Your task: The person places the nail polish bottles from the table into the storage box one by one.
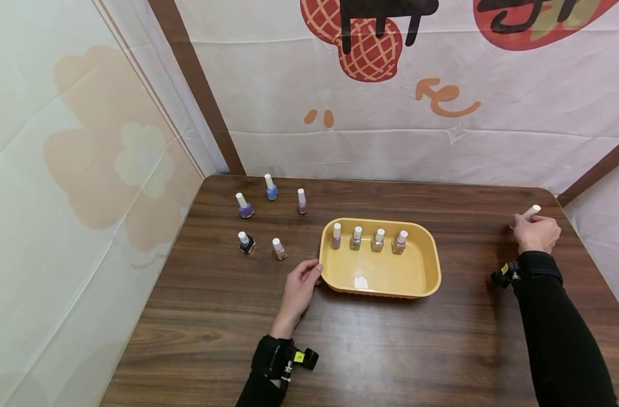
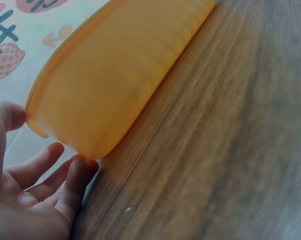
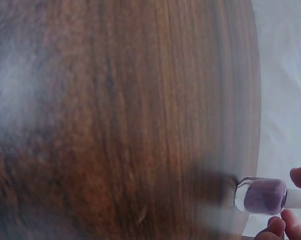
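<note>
Pinching a bottle (image 3: 264, 196) by its cap (image 1: 532, 211) in our right hand (image 1: 538, 233) near the right edge of the table (image 1: 441, 350), our left hand (image 1: 299, 287) gripping the tray (image 1: 390, 273), we're seemingly lifting or placing that bottle, and next should probably keep it upright.

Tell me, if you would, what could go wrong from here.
The purple bottle, held by the right fingers near the edge of the table, could slip and roll off. The left fingers touch the yellow tray; a nudge might topple the four bottles standing inside.
</note>
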Motion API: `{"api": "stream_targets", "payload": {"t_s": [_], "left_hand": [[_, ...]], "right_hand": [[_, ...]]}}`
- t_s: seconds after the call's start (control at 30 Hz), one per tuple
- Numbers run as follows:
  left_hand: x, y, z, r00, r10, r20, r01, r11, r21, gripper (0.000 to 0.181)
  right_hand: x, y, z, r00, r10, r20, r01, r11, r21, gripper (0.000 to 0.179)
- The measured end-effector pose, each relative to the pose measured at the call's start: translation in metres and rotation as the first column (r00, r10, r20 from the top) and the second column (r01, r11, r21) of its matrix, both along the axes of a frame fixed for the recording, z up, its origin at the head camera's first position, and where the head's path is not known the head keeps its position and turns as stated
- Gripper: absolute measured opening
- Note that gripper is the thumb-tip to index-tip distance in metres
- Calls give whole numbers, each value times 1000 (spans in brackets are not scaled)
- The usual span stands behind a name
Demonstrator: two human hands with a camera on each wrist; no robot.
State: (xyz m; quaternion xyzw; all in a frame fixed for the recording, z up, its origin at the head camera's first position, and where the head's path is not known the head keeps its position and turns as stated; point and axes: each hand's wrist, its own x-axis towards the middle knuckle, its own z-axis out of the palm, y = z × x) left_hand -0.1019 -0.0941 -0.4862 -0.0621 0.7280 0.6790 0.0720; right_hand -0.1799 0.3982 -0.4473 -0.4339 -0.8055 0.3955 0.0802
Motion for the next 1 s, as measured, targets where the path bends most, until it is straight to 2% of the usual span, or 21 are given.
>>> {"api": "stream_targets", "payload": {"t_s": [0.07,0.23,0.73,1.0], "left_hand": [[0,0,0,1000,-3,0,3,1000,-6,36],[0,0,-1,1000,-3,2,3,1000,-16,35],[0,0,0,1000,2,12,-2,1000,-21,34],[-1,0,-3,1000,11,-7,-11,1000,-22,35]], "right_hand": [[0,1,-1,1000,7,3,-7,1000,8,48],[0,2,-1,1000,9,9,-10,1000,24,11],[1,3,1,1000,24,16,-25,999,30,9],[2,4,0,999,47,12,-48,997,65,11]]}}
